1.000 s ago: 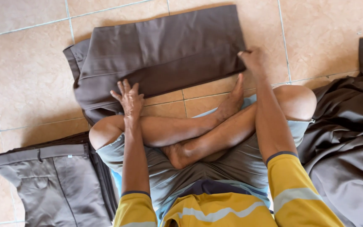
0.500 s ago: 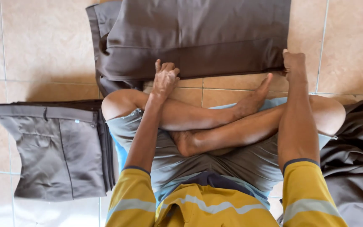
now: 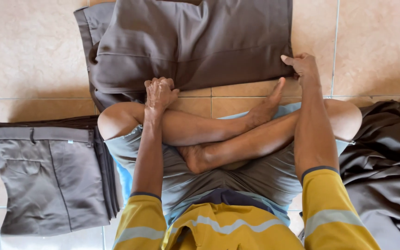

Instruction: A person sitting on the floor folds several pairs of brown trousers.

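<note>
Both hands now grip folded brown garment (image 3: 195,41) edge, top cut off.

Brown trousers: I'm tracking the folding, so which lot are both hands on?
The brown trousers spread ahead of the crossed legs; the folded stack and loose heap lie untouched.

Folded trousers (image 3: 195,44) lie on floor (image 3: 28,51) just ahead of both hands. Left hand (image 3: 159,92) at near edge; right hand (image 3: 304,67) w/ fingers (image 3: 289,60) on near-right corner. Stack of folded trousers (image 3: 47,178) well left of left hand; loose heap of cloth (image 3: 387,166) right of right hand.
</note>
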